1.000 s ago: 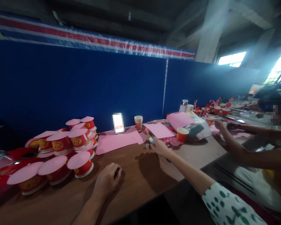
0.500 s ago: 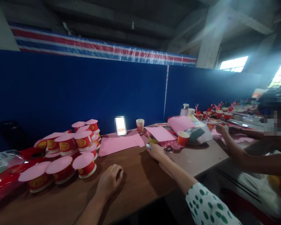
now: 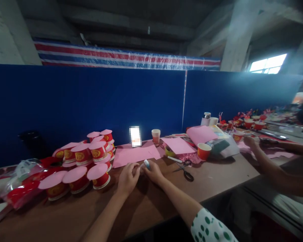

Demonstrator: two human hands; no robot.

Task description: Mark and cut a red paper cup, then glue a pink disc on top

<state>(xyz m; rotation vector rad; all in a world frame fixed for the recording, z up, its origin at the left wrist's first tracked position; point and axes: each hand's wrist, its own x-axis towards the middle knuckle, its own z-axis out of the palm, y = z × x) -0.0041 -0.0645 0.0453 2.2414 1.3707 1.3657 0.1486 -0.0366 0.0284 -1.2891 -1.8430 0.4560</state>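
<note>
My right hand [image 3: 153, 172] is closed round a small white-and-blue tube [image 3: 146, 164] that looks like a glue stick, its white end pointing up. Close against it, my left hand [image 3: 129, 177] has its fingers curled together; what they pinch, if anything, is too small to make out. Both hands are over the brown table [image 3: 101, 215], in front of pink paper sheets [image 3: 133, 154]. Left of them stand red paper cups [image 3: 101, 179] turned upside down, topped with shallow pink paper cones [image 3: 98, 170].
Black-handled scissors [image 3: 187, 174] and a white stick [image 3: 174, 159] lie to the right, near an upright red cup [image 3: 204, 152] and pink scraps. A lit screen [image 3: 135, 137] stands at the back. At far right, a co-worker's hand [image 3: 252, 144] is over pink paper. Red plastic packaging [image 3: 27, 188] lies left.
My right hand has come left from beside the scissors, bringing the tube to my left hand. My left hand has moved slightly to meet it. The view has shifted a little left.
</note>
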